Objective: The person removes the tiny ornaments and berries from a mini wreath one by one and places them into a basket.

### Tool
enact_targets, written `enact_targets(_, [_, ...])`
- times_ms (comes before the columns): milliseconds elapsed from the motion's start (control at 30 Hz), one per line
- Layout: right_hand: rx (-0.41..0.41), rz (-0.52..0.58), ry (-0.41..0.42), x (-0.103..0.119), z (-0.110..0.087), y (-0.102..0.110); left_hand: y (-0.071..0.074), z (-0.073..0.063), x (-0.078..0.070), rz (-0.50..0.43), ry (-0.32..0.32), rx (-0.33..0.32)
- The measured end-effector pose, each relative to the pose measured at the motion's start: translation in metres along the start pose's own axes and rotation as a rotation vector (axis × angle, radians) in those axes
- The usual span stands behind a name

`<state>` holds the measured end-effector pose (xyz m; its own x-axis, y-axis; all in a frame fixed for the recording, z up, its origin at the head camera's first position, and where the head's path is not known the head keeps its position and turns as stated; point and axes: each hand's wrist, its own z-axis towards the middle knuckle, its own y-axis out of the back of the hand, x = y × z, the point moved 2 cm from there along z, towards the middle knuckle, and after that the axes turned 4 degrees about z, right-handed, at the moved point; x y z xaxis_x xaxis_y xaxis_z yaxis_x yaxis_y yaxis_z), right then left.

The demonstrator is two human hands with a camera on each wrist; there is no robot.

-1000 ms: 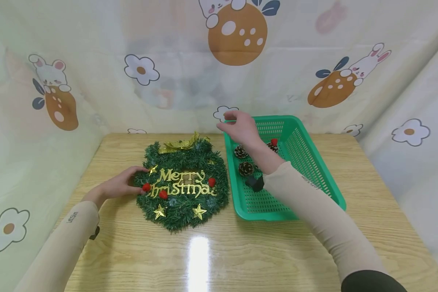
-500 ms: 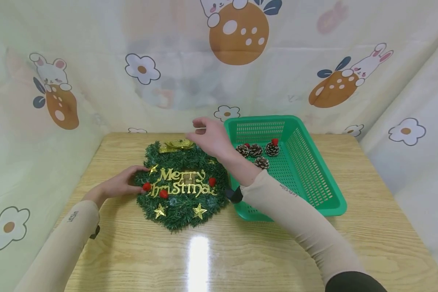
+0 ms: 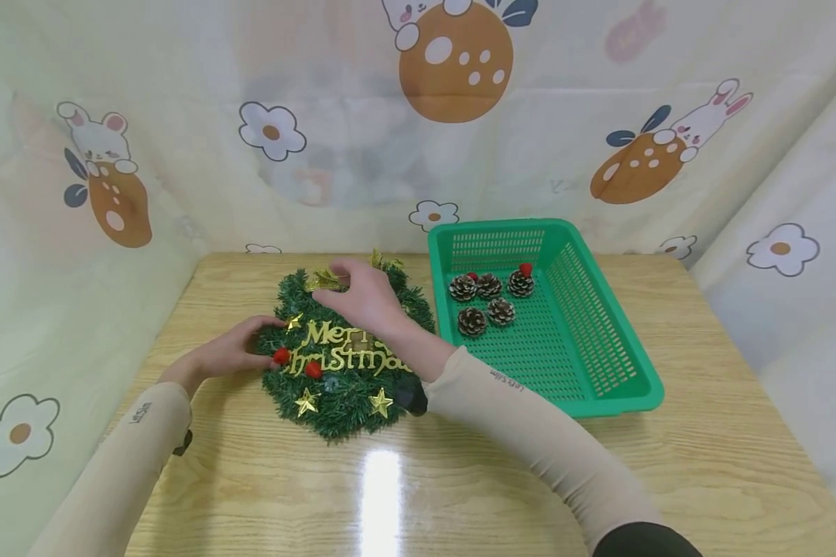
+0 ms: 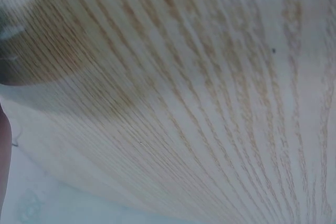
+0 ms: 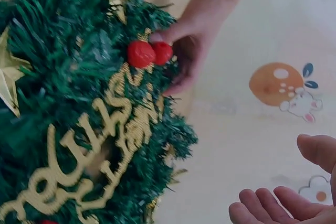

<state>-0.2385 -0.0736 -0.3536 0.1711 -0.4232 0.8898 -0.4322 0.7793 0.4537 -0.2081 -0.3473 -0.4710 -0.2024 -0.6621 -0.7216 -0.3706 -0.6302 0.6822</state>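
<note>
Behind everything hangs the pale curtain, and below it is one table. At the right on the table stands one green basket, in the same place as before. Beside it, at the left, one wreath lies flat and has not moved; one gold lettering crosses its middle.

My right hand makes the main change: half a second earlier it is closer to the basket; now it is further left and lower, over the upper part of the wreath. Its fingers are loosely curved, with the thumb apart. My left hand keeps its place, its fingers gripping the wreath's left edge. Near my right fingers is one gold bow.

In the basket I count five pine cones; earlier my arm covers one. On the wreath I see three gold stars and two red balls; two red berries sit among the cones.
</note>
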Motion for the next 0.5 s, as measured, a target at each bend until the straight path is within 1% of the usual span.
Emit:
enact_targets(167, [0.041, -0.01, -0.008, -0.008, -0.004, -0.015, -0.001, 0.001, 0.002, 0.004, -0.001, -0.004])
enact_targets(267, [0.059, -0.021, -0.012, -0.015, -0.006, -0.024, -0.001, 0.001, 0.003, 0.007, -0.016, -0.004])
enact_targets(400, [0.066, -0.003, -0.025, -0.023, -0.01, -0.035, -0.001, 0.001, 0.002, 0.007, -0.022, -0.005])
enact_targets(500, [0.064, -0.002, -0.031, -0.03, -0.013, -0.044, -0.002, 0.001, 0.001, 0.004, -0.013, -0.004])
